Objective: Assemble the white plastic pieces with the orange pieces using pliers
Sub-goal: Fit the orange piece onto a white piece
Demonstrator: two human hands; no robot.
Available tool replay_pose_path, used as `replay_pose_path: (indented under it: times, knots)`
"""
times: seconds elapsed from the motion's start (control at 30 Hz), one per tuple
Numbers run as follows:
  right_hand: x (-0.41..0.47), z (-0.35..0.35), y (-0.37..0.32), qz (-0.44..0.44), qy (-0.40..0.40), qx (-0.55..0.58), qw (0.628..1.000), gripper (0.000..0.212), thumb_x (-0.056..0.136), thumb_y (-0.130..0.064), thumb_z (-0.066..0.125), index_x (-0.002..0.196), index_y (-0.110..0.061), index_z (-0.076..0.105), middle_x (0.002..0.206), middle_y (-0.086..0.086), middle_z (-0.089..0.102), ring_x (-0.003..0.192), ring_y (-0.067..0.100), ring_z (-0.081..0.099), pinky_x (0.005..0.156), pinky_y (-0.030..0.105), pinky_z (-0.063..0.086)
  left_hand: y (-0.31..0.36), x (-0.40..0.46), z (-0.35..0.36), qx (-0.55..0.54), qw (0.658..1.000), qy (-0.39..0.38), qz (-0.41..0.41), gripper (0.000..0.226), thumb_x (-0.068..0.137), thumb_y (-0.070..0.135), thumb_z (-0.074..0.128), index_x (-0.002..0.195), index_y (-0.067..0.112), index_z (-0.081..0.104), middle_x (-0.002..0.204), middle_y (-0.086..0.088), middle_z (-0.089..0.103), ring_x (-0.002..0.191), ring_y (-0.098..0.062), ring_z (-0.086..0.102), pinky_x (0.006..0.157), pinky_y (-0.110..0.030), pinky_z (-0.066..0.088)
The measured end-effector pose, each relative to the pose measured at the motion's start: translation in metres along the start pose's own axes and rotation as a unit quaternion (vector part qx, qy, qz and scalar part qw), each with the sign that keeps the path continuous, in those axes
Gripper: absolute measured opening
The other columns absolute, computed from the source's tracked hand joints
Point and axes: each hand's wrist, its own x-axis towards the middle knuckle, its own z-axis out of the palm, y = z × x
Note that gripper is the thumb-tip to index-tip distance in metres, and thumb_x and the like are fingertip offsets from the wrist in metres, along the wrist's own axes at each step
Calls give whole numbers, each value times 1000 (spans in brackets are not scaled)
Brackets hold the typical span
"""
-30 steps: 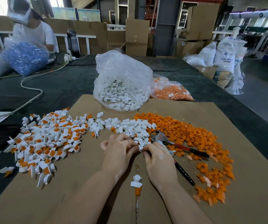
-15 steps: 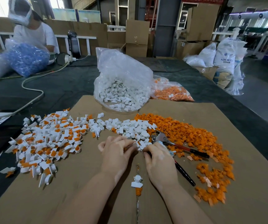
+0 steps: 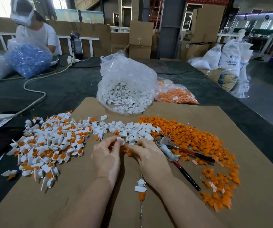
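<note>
My left hand [image 3: 107, 157] pinches a small white plastic piece [image 3: 120, 140] at its fingertips. My right hand [image 3: 149, 157] pinches an orange piece [image 3: 126, 149] just right of it, the two hands almost touching. Loose white pieces [image 3: 132, 129] lie just beyond my fingers, loose orange pieces [image 3: 190, 135] to the right. A pile of joined white-and-orange pieces [image 3: 50, 145] spreads on the left. Pliers [image 3: 180, 155] with red and black handles lie open right of my right hand.
All rests on a brown cardboard sheet [image 3: 231, 211] on a dark table. A clear bag of white pieces [image 3: 126, 89] and a bag of orange pieces [image 3: 177, 94] stand behind. One joined piece [image 3: 140, 186] lies between my wrists. Another person [image 3: 34, 32] sits far left.
My hands have parted slightly and lifted a little. The left now shows a white piece at its fingertips, and an orange piece is visible at the right hand's fingers.
</note>
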Motion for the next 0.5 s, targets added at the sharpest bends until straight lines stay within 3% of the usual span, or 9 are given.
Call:
replay_pose_path:
  times: [0.17, 0.3, 0.37, 0.43, 0.5]
  knots:
    - [11, 8, -7, 3, -50, -50, 997, 27, 97, -32, 45, 119, -25, 59, 111, 2, 47, 105, 21, 41, 88, 32, 28, 4, -2, -1, 27, 999, 11, 28, 7, 87, 22, 63, 88, 26, 68, 81, 9, 59, 102, -24, 55, 97, -47, 41]
    - [17, 12, -10, 17, -37, -98, 994, 19, 94, -23, 51, 109, -18, 61, 109, 2, 49, 108, 23, 42, 88, 33, 27, 8, -5, -2, 30, 999, 6, 24, 15, 86, 23, 63, 80, 35, 60, 77, 16, 55, 102, -22, 53, 97, -43, 40]
    - [16, 9, -13, 15, -25, -138, 990, 14, 79, -17, 70, 92, -15, 66, 98, 3, 57, 98, 23, 53, 81, 33, 38, 7, -5, -2, 28, 999, -5, 21, 13, 86, 23, 63, 81, 35, 61, 79, 12, 57, 102, -23, 52, 97, -42, 40]
    - [12, 6, -13, 36, 15, -146, 989, 28, 54, -16, 87, 72, -16, 66, 79, 0, 61, 76, 19, 61, 65, 28, 47, 6, -6, -1, 39, 999, -17, 26, 8, 86, 23, 63, 85, 31, 65, 87, 3, 60, 102, -23, 52, 96, -38, 40]
    - [6, 4, -10, 45, 69, -120, 989, 32, 51, -12, 89, 70, -15, 63, 72, 1, 62, 67, 20, 61, 59, 28, 48, 5, -7, 0, 48, 997, -35, 52, 9, 86, 22, 63, 93, 21, 70, 92, 0, 64, 98, -19, 54, 87, -23, 42]
